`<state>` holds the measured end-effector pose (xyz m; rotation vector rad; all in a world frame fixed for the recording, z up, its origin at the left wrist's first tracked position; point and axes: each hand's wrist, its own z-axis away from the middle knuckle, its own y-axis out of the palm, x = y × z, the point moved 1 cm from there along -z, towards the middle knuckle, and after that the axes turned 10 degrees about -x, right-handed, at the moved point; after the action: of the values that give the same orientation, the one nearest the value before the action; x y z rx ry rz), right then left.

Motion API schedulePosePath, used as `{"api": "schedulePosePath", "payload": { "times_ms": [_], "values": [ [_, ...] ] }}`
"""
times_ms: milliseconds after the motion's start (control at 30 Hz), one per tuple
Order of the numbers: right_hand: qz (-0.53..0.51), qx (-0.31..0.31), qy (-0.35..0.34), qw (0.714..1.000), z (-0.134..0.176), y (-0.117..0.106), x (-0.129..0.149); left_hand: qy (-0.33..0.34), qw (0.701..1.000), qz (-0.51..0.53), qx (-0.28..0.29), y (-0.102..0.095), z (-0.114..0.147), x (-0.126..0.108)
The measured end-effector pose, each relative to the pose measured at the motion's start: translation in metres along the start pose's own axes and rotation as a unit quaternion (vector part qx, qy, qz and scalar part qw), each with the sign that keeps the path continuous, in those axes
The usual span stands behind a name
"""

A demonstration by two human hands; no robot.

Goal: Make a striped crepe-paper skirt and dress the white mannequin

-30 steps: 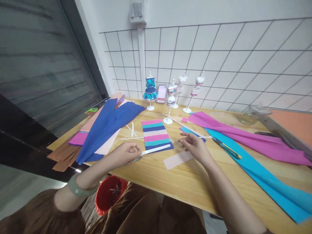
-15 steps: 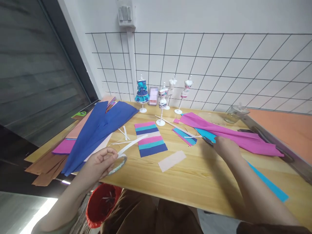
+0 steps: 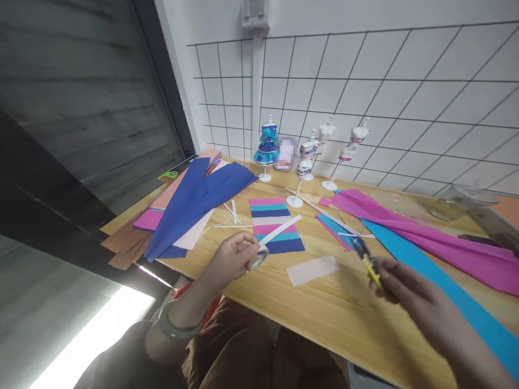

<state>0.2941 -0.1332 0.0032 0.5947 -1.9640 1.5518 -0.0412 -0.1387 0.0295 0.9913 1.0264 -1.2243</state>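
Observation:
My left hand (image 3: 233, 259) pinches a roll of white double-sided tape (image 3: 260, 259), its unrolled strip (image 3: 286, 228) reaching right above a sheet of striped crepe paper (image 3: 279, 246). In my right hand (image 3: 405, 286) is a pair of scissors (image 3: 371, 268) with yellow and dark handles, blurred by motion; its tips point away from me, toward a small stack of striped paper (image 3: 334, 229). Between the hands, a pale pink paper rectangle (image 3: 313, 270) lies flat on the table.
Several small dress forms stand at the back, one wearing a blue ruffled dress (image 3: 267, 145). Blue crepe paper (image 3: 178, 210) lies left; magenta (image 3: 405, 224) and bright blue paper (image 3: 446, 292) lie right. A glass jar (image 3: 450, 208) stands far right. White strips (image 3: 234, 212) lie scattered.
My view has turned left. My left hand has brought the tape right and its strip farther over the striped sheet. My right hand has lifted the scissors off the paper and drawn them toward me.

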Motion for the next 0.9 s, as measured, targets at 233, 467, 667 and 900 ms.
{"api": "schedulePosePath", "payload": {
  "times_ms": [233, 467, 667, 900],
  "values": [
    [-0.316, 0.221, 0.086, 0.919, 0.068, 0.073, 0.094, 0.021, 0.999, 0.011, 0.029, 0.014, 0.005, 0.006],
    [-0.369, 0.2, 0.136, 0.897, 0.067, 0.092, 0.104, 0.026, 0.998, 0.017, 0.047, 0.02, 0.009, 0.013],
    [-0.353, 0.194, 0.12, 0.907, 0.066, 0.095, 0.11, 0.007, 0.998, 0.018, 0.061, 0.023, 0.012, 0.012],
    [-0.291, 0.153, 0.047, 0.943, 0.065, 0.094, 0.113, -0.004, 0.998, 0.017, 0.059, 0.024, 0.014, 0.011]
  ]
}}
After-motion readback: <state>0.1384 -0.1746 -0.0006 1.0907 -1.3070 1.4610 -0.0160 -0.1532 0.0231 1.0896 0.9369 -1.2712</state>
